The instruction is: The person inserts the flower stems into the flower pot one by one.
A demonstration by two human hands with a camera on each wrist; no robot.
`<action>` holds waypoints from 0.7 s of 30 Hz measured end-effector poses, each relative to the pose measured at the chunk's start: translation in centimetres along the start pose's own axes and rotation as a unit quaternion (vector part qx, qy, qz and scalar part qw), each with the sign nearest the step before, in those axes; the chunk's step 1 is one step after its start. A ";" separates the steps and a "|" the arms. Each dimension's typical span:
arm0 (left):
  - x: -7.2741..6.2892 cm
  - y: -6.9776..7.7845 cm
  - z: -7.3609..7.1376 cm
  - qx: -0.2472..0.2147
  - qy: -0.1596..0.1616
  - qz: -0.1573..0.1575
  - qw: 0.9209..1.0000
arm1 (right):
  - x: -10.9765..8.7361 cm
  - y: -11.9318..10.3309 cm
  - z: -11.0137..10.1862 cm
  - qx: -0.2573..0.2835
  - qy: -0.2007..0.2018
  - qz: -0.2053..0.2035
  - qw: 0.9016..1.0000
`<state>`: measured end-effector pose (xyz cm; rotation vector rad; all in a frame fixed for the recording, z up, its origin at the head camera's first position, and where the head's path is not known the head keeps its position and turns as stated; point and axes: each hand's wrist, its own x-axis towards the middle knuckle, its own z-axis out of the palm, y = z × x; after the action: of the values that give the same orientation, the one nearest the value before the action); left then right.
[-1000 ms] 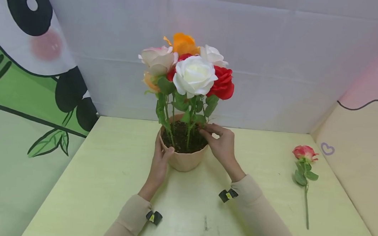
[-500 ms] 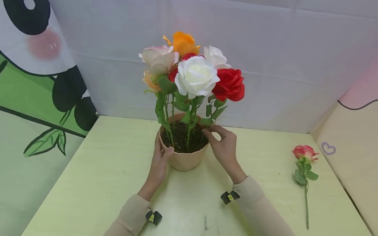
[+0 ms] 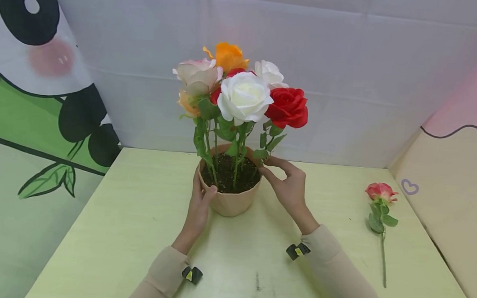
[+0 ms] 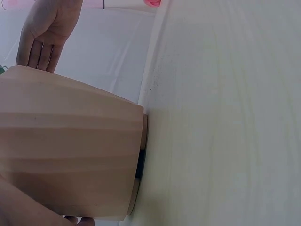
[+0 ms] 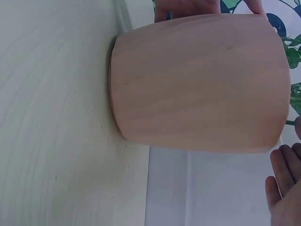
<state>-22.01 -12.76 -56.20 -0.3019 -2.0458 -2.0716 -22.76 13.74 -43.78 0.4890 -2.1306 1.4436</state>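
A pinkish-tan flowerpot (image 3: 235, 203) full of dark soil (image 3: 227, 166) stands on the table, with several artificial roses upright in it. My left hand (image 3: 198, 210) holds the pot's left side, thumb near the front rim. At the right rim, my right hand (image 3: 287, 183) pinches the lower stem of the red rose (image 3: 288, 107), its thumb and forefinger close together there. A large white rose (image 3: 245, 97) is in front, with an orange rose (image 3: 228, 57) behind. In the right wrist view, a green stem (image 5: 290, 122) meets a fingertip beside the pot (image 5: 202, 84).
A pink-red rose (image 3: 382, 192) with a leafy stem lies on the right side of the pale yellow table (image 3: 324, 207). Behind the pot hangs a white cloth backdrop (image 3: 339, 82). Printed cartoon panels flank the table on both sides.
The red rose has shifted right, away from the front white rose, and now leans outward. My right hand has moved slightly right along with it. The left hand stays on the pot.
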 end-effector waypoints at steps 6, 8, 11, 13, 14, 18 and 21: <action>-1.4 5.9 1.4 0.010 0.000 0.003 1.000 | -0.5 0.7 -2.2 -0.006 0.007 0.024 1.000; -1.1 4.8 1.0 0.014 -0.001 0.011 1.000 | -0.8 1.0 -3.2 -0.011 0.016 0.035 0.999; -0.4 2.5 0.4 0.023 -0.001 0.013 1.000 | -1.2 1.3 -4.9 -0.033 0.028 0.056 0.997; 0.0 0.7 0.0 0.019 -0.001 0.018 1.000 | -1.6 1.4 -6.4 -0.057 0.027 0.073 0.995; 0.2 -0.1 -0.1 0.013 -0.001 0.017 1.000 | -1.8 1.3 -7.3 -0.072 0.025 0.082 0.994; 0.8 -2.6 -0.5 -0.007 0.002 0.009 1.000 | -2.7 1.1 -11.2 -0.143 -0.008 0.114 0.983; 0.9 -3.2 -0.5 -0.007 0.004 0.002 1.000 | -3.7 1.0 -14.5 -0.190 -0.036 0.131 0.972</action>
<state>-23.81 -13.25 -58.97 -0.2998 -2.0257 -2.0827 -17.23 27.66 -42.43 0.1197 -2.5292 1.1129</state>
